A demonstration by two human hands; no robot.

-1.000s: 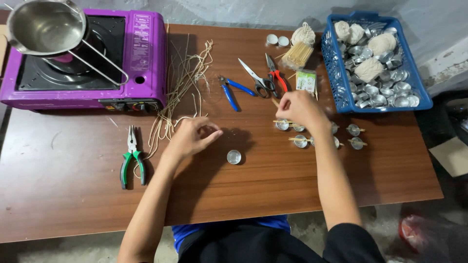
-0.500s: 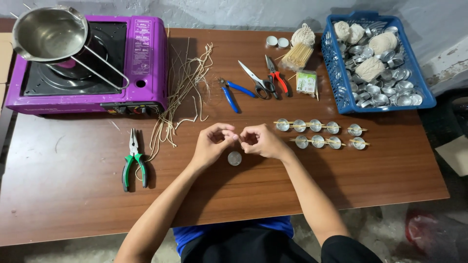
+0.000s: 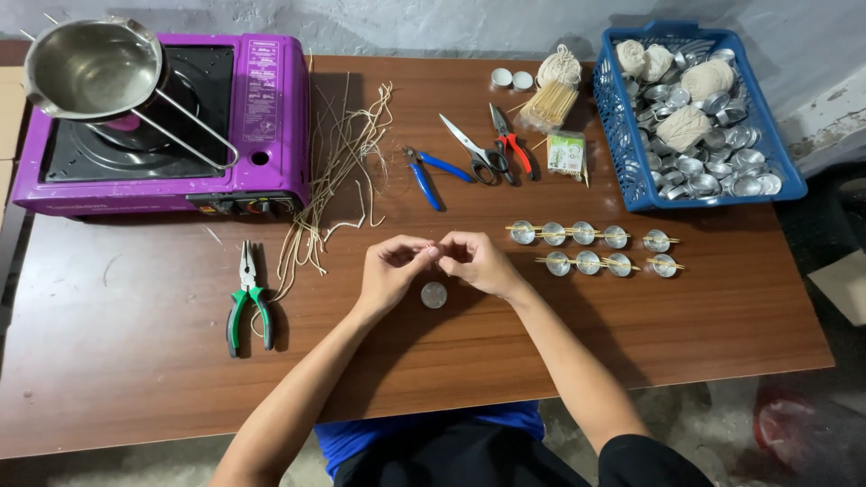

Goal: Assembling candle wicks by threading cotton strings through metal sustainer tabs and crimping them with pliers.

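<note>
My left hand [image 3: 390, 272] and my right hand [image 3: 475, 261] meet fingertip to fingertip at the middle of the brown table [image 3: 135, 379]. Together they pinch something thin and pale, which looks like a wick strand but is too small to tell for sure. Just below the fingertips a small round metal cup [image 3: 434, 295] sits alone on the table, untouched. A loose bundle of pale wick strands [image 3: 338, 171] lies to the upper left of my left hand. To the right of my right hand are two rows of metal cups with sticks laid across them [image 3: 586, 250].
A purple portable stove [image 3: 262, 117] with a steel pot [image 3: 90, 68] stands at the back left. Green-handled pliers [image 3: 249, 302] lie left. Blue-handled pliers [image 3: 424, 176], scissors [image 3: 474, 149] and a red-handled cutter [image 3: 507, 140] lie behind my hands. A blue basket [image 3: 631, 171] of cups and string balls sits back right.
My right hand came back from the rows of cups on the right, and my left hand moved in from the wick ends. Both now meet above the single cup.
</note>
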